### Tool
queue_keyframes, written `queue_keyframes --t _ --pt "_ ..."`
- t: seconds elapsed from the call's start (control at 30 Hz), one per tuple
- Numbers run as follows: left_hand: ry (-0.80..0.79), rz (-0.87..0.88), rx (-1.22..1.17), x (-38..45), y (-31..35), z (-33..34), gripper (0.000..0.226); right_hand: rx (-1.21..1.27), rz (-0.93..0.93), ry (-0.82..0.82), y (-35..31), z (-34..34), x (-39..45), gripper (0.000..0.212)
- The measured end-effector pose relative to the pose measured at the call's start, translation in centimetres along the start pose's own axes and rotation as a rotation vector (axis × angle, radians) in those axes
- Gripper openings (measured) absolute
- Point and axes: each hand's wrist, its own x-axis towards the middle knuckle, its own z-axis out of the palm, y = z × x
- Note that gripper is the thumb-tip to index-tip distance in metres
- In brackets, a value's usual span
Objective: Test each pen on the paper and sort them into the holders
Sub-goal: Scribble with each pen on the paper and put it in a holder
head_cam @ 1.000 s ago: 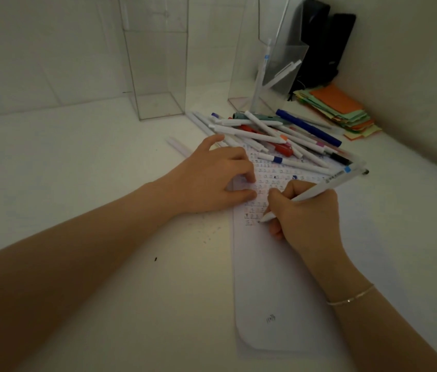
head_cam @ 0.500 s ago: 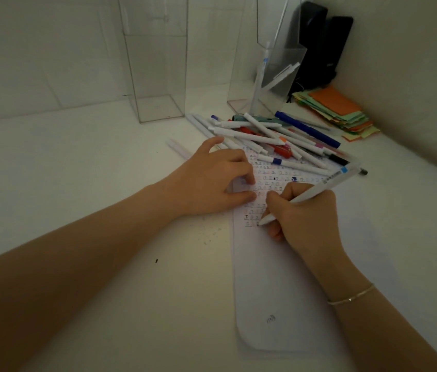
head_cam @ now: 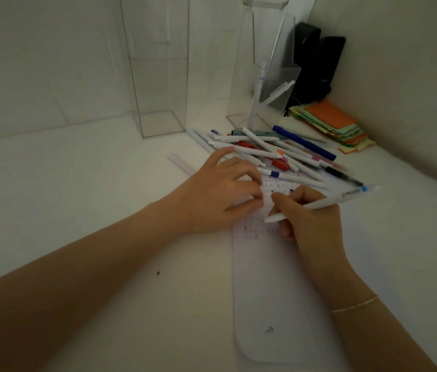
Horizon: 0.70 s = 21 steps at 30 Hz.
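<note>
Two hands over a long white paper (head_cam: 287, 291) on the white table (head_cam: 77, 183). Rows of small test marks across its upper half, a tiny scribble near the bottom (none legible). Right hand (head_cam: 308, 226), fingers pinched around a white pen (head_cam: 327, 202) with a blue ring and a grey printed label too blurred to read, tip down on the sheet. Left hand (head_cam: 222, 194) flat, fingers loosely spread, pressing the paper. Beyond, a heap of loose pens (head_cam: 279, 154); behind it, an empty clear holder (head_cam: 158, 76) and a second holder (head_cam: 263, 76) with two white pens.
</note>
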Motion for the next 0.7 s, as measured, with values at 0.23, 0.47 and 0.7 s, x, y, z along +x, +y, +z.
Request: queue_keyframes --t 0.23,0.47,0.7 --pt "-0.006 0.090 0.014 0.2 1.4 0.6 0.028 0.147 0.015 -0.055 -0.7 0.0 0.0 0.021" --pt "0.032 -0.020 -0.045 0.2 1.2 0.5 0.037 0.393 -0.166 0.224 -2.0 -1.4 -0.1 0.042" --pt "-0.003 0.021 -0.003 -0.1 0.9 0.5 0.033 0.249 -0.316 0.289 -1.8 -0.8 -0.2 0.041"
